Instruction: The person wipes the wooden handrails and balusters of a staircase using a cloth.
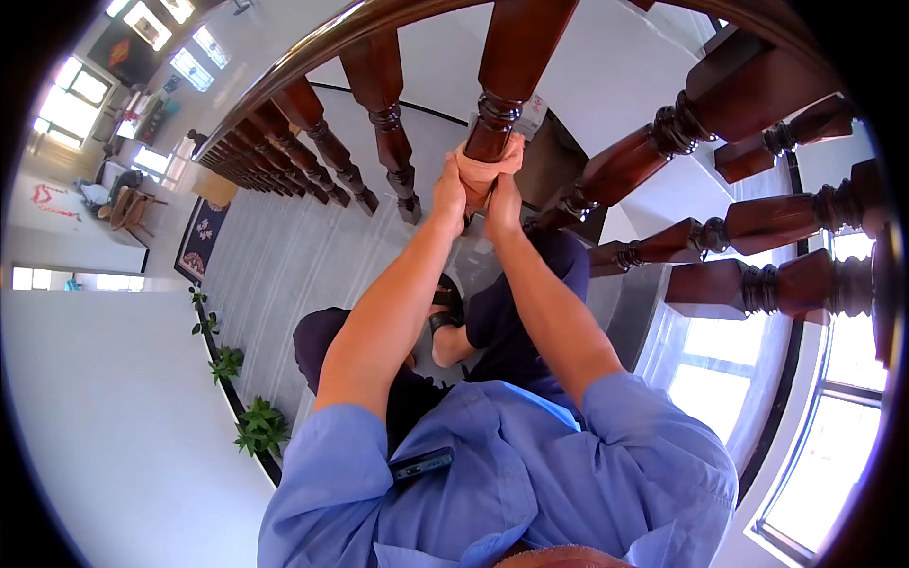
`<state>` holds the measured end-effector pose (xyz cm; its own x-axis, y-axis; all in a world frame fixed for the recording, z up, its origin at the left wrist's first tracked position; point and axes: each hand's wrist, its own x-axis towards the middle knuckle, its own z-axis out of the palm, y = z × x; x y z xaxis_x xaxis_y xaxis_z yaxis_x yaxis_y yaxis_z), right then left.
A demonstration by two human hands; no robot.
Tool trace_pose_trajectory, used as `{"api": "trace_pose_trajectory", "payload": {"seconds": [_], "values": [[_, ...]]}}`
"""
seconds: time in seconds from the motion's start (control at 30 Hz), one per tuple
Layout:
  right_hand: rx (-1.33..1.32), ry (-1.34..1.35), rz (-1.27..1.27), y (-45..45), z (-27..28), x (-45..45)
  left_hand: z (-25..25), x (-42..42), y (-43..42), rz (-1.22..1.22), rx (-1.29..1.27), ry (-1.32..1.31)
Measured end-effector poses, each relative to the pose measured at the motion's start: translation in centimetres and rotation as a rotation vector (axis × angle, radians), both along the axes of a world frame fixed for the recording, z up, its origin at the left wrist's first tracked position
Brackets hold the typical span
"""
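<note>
A peach-coloured cloth [481, 172] is wrapped round the lower part of a dark, glossy wooden baluster [520, 59]. From the left side, my left hand [449, 196] presses the cloth against the wood with closed fingers. On the opposite side my right hand [505, 205] grips the cloth too, its fingers partly hidden behind the post. Both arms stretch forward, and the hands are close together just below the turned rings. The foot of this baluster is mostly hidden by my hands.
The curved handrail [322, 43] runs overhead, with more balusters [383, 118] to the left and thick posts [653, 142] to the right. Grey stone steps [275, 251] lie below. Potted plants [260, 428] line the left wall edge. A window [819, 464] is at lower right.
</note>
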<state>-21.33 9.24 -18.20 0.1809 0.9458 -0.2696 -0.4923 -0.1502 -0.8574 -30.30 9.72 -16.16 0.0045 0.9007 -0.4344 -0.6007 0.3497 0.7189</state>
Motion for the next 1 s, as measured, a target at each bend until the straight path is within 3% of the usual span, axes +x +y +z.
{"api": "trace_pose_trajectory", "payload": {"seconds": [0.17, 0.23, 0.27, 0.37, 0.53, 0.57, 0.6, 0.63, 0.7, 0.77, 0.8, 0.87, 0.9, 1.0], "values": [[-0.022, 0.116, -0.006, 1.6, 0.8, 0.1, 0.7, 1.7, -2.4, 0.188, 0.133, 0.073], [-0.010, -0.173, -0.104, 0.7, 0.4, 0.0, 1.8, 1.9, -3.1, 0.293, 0.137, 0.386], [0.054, -0.466, -0.186, 0.5, -1.1, 0.4, 2.2, 1.9, -3.1, 0.298, 0.136, 0.386], [0.240, -0.539, -0.312, -0.4, -4.4, 1.5, 3.2, 1.7, -2.7, 0.428, 0.137, 0.525], [0.467, -0.687, -0.388, -1.2, 5.7, 2.5, 9.0, 0.6, 0.1, 0.554, 0.618, 0.648], [0.530, -0.725, -0.376, -2.1, 10.3, 1.3, 10.6, 0.3, 0.1, 0.570, 0.636, 0.701], [0.364, -0.875, -0.343, -1.7, 11.9, 1.7, 11.0, 0.5, 0.5, 0.486, 0.619, 0.557], [0.418, -0.756, -0.353, -0.6, 13.3, 1.6, 12.9, 0.3, -0.5, 0.394, 0.594, 0.506], [0.497, -0.148, -0.241, 3.3, 14.5, 2.2, 13.6, 1.5, -0.8, 0.379, 0.733, 0.374], [0.651, -0.369, 0.071, 7.3, 15.1, 4.5, 13.0, 2.3, -0.9, 0.536, 0.862, 0.832], [0.652, -0.355, 0.103, 8.5, 15.7, 4.7, 12.8, 2.9, -1.3, 0.501, 0.859, 0.823], [0.390, 0.454, 0.888, 9.2, 16.3, 4.5, 12.2, 3.0, -2.3, 0.412, 0.902, 0.885], [0.377, 0.463, 0.904, 8.3, 16.4, 3.4, 12.3, 2.6, -2.7, 0.424, 0.885, 0.896], [0.422, 0.233, 0.599, 4.2, 17.2, -0.1, 13.1, 1.5, -2.5, 0.318, 0.866, 0.845]]}}
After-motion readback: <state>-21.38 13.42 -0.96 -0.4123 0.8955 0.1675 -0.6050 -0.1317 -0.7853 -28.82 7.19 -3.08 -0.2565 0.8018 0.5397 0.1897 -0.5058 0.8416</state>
